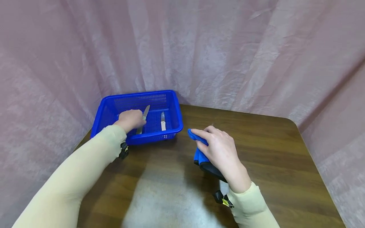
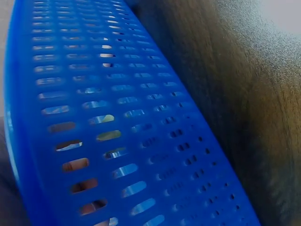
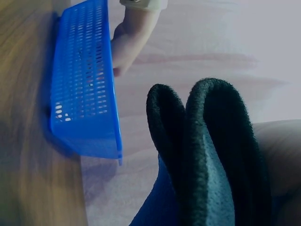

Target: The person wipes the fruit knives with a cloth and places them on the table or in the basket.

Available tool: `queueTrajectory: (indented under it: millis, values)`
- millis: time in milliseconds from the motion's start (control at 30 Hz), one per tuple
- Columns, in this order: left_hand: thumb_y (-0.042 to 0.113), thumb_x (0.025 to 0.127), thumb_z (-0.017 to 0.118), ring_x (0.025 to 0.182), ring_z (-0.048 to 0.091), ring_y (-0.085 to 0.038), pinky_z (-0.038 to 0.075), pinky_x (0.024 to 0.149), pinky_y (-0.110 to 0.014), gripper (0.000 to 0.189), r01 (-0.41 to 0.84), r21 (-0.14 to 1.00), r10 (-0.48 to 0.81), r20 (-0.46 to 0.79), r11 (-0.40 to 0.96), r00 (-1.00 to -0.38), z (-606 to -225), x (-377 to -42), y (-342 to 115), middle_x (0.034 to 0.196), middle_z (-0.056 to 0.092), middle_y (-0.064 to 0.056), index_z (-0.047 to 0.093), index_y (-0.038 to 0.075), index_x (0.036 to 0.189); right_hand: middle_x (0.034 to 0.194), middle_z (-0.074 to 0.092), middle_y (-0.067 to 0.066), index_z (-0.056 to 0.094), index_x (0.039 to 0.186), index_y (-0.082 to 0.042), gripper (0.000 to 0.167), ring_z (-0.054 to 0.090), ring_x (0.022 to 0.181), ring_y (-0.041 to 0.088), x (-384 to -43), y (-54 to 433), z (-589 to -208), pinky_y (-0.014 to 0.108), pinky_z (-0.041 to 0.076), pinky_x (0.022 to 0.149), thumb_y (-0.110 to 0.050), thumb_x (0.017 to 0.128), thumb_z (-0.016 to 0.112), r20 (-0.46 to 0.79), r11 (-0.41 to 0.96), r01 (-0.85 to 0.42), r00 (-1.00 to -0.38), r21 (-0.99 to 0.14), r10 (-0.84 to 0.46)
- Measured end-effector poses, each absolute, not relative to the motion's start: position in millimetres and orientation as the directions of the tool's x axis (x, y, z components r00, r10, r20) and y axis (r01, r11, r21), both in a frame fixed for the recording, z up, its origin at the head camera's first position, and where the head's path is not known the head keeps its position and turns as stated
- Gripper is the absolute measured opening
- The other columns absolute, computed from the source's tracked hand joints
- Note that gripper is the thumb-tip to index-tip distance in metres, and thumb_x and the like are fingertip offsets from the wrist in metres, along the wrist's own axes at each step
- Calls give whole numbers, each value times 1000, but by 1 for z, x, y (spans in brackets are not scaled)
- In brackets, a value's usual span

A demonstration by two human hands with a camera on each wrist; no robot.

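My left hand reaches into the blue plastic basket, its curled fingers around the middle of a knife whose blade points to the back. Its fingertips are partly hidden, and in the left wrist view the basket's slotted wall covers most of the hand. A second, smaller knife with a pale handle lies in the basket to the right. Over the table, my right hand grips a folded blue cloth with dark edging. The cloth's dark folded edges fill the middle of the right wrist view.
The basket stands at the back left of the brown wooden table. Pink curtains hang close behind the table and along its sides. A bright reflection lies on the tabletop near the front.
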State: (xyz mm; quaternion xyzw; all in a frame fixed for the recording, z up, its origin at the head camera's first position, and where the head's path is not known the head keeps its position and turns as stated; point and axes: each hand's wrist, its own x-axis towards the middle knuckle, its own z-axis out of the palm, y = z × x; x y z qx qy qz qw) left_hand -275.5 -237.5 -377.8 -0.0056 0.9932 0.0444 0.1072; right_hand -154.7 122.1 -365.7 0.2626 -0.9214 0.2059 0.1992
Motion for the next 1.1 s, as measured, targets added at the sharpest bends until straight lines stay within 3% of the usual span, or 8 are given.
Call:
queueTrajectory:
  millis: [800,1100]
  values:
    - [26,99,65,98,69,-34,57,90,-58,23,-78,50,-56,-349,996,-936,-401,-276,-215,106,74,-16,75,5,99,102,75,0,82,135,-30,41,67,79,21,-149,130,-369,40,53,68,-19,96,87,454,788,-551,-797,-274,-399]
    - [28,102,64,100,69,-34,57,93,-59,26,-76,24,-61,-379,997,-924,-409,-280,-216,108,75,-16,77,5,103,102,74,1,81,136,-29,42,66,79,21,-148,130,-368,40,53,69,-18,96,86,442,790,-546,-803,-279,-400]
